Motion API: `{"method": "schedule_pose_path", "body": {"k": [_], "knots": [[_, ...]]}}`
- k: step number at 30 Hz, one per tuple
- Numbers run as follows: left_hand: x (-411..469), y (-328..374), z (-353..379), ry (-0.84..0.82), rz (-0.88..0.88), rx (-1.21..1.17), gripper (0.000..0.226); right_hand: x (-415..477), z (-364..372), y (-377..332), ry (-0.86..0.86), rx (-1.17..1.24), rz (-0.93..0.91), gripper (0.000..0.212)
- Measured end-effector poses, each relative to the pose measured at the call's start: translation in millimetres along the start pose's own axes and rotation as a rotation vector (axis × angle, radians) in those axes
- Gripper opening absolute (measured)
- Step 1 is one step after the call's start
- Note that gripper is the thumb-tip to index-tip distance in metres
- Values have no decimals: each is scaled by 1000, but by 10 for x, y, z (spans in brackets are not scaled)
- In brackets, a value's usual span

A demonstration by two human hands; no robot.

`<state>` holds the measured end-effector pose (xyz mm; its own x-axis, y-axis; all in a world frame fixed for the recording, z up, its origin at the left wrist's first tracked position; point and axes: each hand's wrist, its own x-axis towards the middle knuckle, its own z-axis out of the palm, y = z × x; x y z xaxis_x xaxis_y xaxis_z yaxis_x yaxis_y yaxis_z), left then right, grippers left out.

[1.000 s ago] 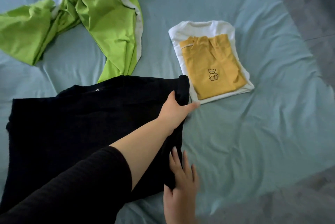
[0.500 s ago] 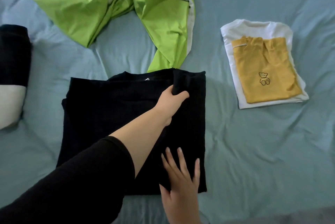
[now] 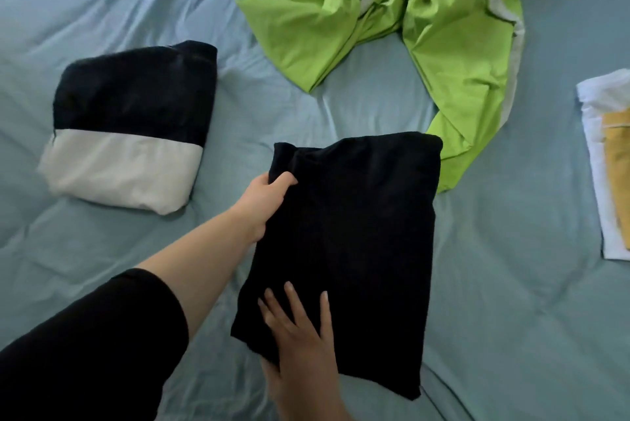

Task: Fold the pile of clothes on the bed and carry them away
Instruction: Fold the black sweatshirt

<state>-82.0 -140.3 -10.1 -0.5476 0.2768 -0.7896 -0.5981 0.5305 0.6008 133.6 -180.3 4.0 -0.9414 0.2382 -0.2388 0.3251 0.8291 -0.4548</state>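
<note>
The left hand point(image 3: 267, 197) grips the folded black garment point(image 3: 358, 233) at its far-left corner, fingers point(image 3: 280, 182) curled on the cloth. The right hand point(image 3: 300, 338) presses flat on its near part, fingers spread apart. The garment lies on the bed's blue sheet point(image 3: 504, 284).

you are in a bedroom at home: everything in front of you lies on a bed point(image 3: 511, 284) whose wrinkled pale blue-green sheet fills the whole view. household laundry is spread across it: a folded black garment point(image 3: 351, 233) in the middle, a folded black-and-white piece point(image 3: 129, 134) to its left, a crumpled lime-green garment point(image 3: 443, 45) beyond it, and a white and yellow folded stack point(image 3: 593, 154) at the right edge.
</note>
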Motion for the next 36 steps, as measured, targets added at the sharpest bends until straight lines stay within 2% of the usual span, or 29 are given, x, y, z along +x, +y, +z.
{"method": "schedule_pose_path", "body": {"k": [4, 7, 9, 11, 12, 14, 15, 17, 18, 20, 22, 23, 25, 28, 34, 36], "knots": [[48, -59, -173, 20, 19, 48, 19, 146, 95, -58, -81, -33, 28, 60], [39, -74, -74, 147, 168, 191, 23, 160, 85, -15, -129, -96, -10, 53], [-35, -77, 1, 361, 316, 286, 39, 146, 21, 107, -17, 74, -37, 51], [-165, -96, 79, 605, 602, 468, 45, 190, -143, 370, 229, 314, 31, 36], [-211, -118, 140, 631, 777, 543, 43, 249, -227, 556, 329, 332, 86, 32], [-240, -207, 316, 431, 1072, 760, 42, 462, -429, 963, 369, 169, 159, 38], [-208, -287, 379, 277, 1133, 966, 44, 605, -521, 1167, 278, 38, 179, 44], [-42, -375, 334, 34, 1096, 1438, 49, 891, -631, 1533, 47, -224, 217, 56], [79, -380, 258, -17, 1027, 1562, 52, 1017, -648, 1682, -21, -280, 250, 59], [277, -327, 141, 36, 928, 1558, 55, 1227, -645, 1810, -6, -268, 369, 61], [320, -287, 170, 176, 875, 1488, 55, 1326, -603, 1665, 105, -237, 456, 60], [280, -329, 225, 254, 854, 1454, 56, 1277, -535, 1557, 174, -231, 451, 58], [120, -624, 284, 337, 881, 1405, 63, 955, -301, 1408, 220, -263, 294, 57], [-97, -1099, 109, 197, 891, 1481, 76, 305, -12, 1435, 50, -326, 161, 63], [-332, -1201, -203, 31, 680, 1606, 99, -234, -71, 1548, -111, -303, 229, 75], [-465, -1292, -312, -14, 584, 1557, 109, -435, -98, 1553, -160, -257, 277, 83]]}}
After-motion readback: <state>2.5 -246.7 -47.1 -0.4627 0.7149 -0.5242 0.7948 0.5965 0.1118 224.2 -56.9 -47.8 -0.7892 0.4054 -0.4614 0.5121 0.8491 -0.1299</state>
